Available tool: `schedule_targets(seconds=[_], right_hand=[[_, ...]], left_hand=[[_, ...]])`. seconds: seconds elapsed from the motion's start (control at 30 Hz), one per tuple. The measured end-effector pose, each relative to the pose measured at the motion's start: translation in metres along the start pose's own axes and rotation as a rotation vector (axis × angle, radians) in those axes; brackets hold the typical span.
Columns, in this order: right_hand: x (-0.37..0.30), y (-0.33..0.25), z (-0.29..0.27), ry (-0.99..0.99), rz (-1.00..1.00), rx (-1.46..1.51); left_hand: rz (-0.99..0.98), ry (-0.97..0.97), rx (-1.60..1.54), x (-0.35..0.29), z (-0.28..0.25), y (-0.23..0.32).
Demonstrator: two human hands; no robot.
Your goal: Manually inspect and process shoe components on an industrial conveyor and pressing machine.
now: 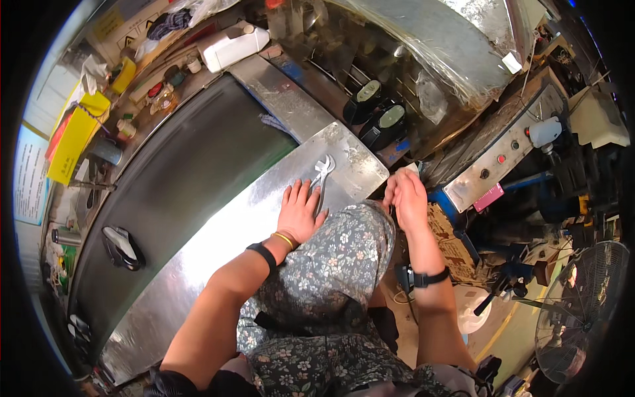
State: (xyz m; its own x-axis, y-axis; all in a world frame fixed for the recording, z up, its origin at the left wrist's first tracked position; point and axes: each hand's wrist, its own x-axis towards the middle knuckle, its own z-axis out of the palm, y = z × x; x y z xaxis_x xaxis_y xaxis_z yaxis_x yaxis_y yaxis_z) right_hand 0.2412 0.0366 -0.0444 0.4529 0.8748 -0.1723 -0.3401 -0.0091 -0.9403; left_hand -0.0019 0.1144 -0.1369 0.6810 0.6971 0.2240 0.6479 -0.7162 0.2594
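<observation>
My left hand (301,213) lies flat with its fingers spread, at the border of the metal tabletop (231,231) and the flowered apron (331,251) over my lap. Just beyond its fingertips rests a pair of metal pliers (323,171), jaws pointing away from me. One handle runs down beside the fingers, and the hand does not grip it. Off the table's right corner, my right hand (406,198) is raised with its fingers curled together. A small pale edge shows at the fingertips, but what they hold is too hidden to name.
A dark conveyor belt (192,159) curves along the left, carrying a black shoe (123,247). Two dark shoes (376,112) sit beyond the table. At right are a control panel (503,159) with buttons and a standing fan (582,311). A white jug (233,46) stands at the back.
</observation>
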Motion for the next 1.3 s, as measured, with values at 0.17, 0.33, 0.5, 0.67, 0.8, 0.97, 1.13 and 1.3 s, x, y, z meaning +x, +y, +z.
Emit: schedule_targets(seconds=[0.17, 0.33, 0.5, 0.67, 0.8, 0.97, 1.13, 1.3], right_hand=[[-0.09, -0.031, 0.034, -0.266, -0.202, 0.022], [-0.138, -0.037, 0.059, -0.293, -0.297, 0.019], [-0.161, -0.027, 0.075, -0.253, -0.232, 0.288], [-0.173, -0.008, 0.075, -0.257, -0.002, 0.502], [-0.171, 0.011, 0.073, -0.196, 0.077, 0.539], [-0.159, 0.033, 0.075, -0.119, 0.104, 0.526], [-0.153, 0.044, 0.073, -0.202, -0.001, 0.401], [-0.152, 0.046, 0.07, -0.198, 0.02, 0.457]], left_hand=[[0.014, 0.026, 0.03, -0.002, 0.007, -0.003], [0.022, 0.03, 0.049, -0.002, 0.015, -0.006], [0.032, 0.036, 0.052, -0.002, 0.016, -0.007], [0.017, 0.035, 0.045, -0.002, 0.018, -0.007], [0.018, 0.034, 0.055, -0.002, 0.022, -0.008], [0.015, 0.013, 0.064, -0.002, 0.024, -0.01], [0.012, 0.015, 0.075, -0.002, 0.025, -0.011], [0.011, 0.029, 0.067, -0.002, 0.026, -0.011]])
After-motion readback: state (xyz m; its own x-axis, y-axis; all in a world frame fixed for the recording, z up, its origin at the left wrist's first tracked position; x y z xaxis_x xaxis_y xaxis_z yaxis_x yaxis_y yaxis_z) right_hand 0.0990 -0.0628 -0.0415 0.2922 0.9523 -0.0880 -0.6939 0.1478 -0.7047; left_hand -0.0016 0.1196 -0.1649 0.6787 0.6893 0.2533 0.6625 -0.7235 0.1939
